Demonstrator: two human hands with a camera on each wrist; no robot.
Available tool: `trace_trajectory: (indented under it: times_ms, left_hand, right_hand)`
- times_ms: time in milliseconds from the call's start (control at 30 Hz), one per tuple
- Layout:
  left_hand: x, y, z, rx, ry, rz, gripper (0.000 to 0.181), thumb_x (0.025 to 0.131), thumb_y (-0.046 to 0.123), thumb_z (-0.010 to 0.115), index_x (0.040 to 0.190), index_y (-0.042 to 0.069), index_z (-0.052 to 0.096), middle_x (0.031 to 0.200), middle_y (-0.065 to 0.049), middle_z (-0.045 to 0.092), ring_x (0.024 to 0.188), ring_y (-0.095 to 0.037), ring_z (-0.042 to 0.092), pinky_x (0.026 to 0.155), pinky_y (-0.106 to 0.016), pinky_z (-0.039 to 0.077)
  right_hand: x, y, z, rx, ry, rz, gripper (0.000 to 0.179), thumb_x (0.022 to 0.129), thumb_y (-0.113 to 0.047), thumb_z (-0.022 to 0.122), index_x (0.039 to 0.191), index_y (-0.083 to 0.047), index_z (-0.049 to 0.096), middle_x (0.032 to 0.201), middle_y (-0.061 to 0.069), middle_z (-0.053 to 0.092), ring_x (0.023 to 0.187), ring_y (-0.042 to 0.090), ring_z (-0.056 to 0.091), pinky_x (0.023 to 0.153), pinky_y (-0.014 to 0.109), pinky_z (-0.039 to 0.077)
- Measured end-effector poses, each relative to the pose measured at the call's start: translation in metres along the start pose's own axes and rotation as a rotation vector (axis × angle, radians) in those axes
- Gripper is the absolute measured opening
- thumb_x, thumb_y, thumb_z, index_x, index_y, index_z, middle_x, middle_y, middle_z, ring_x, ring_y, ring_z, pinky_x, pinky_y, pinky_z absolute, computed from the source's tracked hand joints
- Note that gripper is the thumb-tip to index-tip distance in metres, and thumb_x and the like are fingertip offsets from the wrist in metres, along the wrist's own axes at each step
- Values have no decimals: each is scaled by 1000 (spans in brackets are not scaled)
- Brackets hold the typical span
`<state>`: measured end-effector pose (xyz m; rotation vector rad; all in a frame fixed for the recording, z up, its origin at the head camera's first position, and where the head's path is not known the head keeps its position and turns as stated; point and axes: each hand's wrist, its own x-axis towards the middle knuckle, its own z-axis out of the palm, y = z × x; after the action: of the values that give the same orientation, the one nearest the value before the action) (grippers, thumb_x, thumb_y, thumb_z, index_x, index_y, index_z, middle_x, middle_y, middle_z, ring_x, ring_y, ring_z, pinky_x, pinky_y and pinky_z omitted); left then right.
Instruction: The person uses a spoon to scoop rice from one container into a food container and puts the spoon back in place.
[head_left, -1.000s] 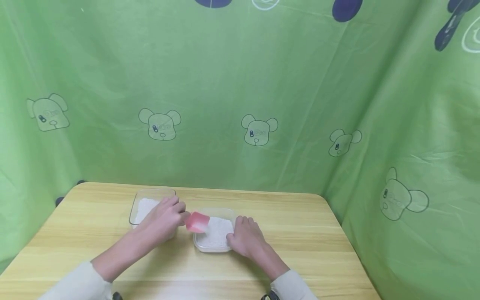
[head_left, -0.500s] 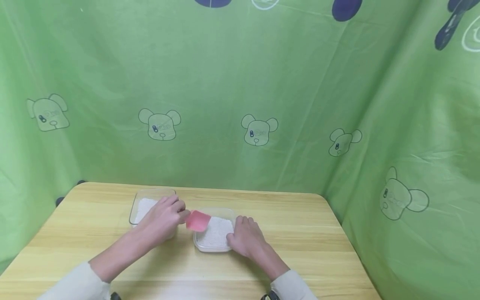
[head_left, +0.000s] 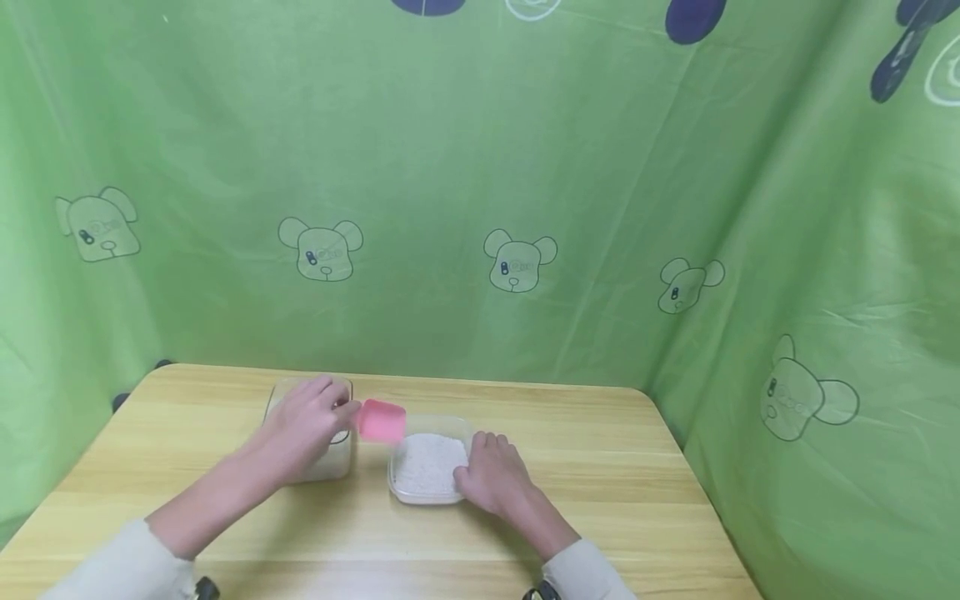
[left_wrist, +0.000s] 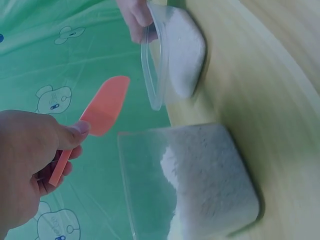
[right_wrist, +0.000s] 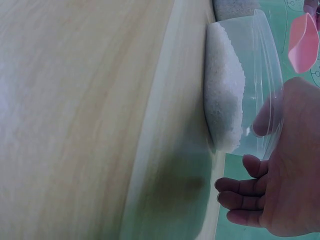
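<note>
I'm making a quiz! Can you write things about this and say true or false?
1. The left hand holds the scoop. True.
2. The scoop is blue. False: it is pink.
3. The right hand holds the low tub. True.
4. The low tub is empty. False: white grains are in it.
5. The tall tub stands on the table. True.
6. The scoop rests on the table. False: it is up in the air.
</note>
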<state>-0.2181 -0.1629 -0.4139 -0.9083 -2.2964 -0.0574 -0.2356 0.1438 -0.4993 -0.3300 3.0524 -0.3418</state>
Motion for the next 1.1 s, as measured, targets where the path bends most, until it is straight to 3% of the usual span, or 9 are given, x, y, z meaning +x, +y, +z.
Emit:
trace_trajectory:
  times_ms: [433, 1100]
  left_hand:
    - [-3, -20, -22, 80, -69, -12, 32, 73, 1, 89, 103, 4, 79, 90, -8, 69, 84, -24, 57, 68, -31, 45]
    - [-17, -46, -48, 176, -64, 18, 41, 63, -11, 89, 101, 0, 78, 89, -11, 68, 84, -28, 59, 64, -32, 45]
  right_hand:
    - [-1, 0, -3, 3, -4, 3, 40, 86, -30, 54, 106, 4, 54, 92, 11, 51, 86, 26, 45, 80, 43, 44]
    - [-2, -2, -3, 18, 0, 2, 38, 86, -30, 54, 105, 3, 54, 90, 11, 50, 84, 26, 45, 78, 42, 43]
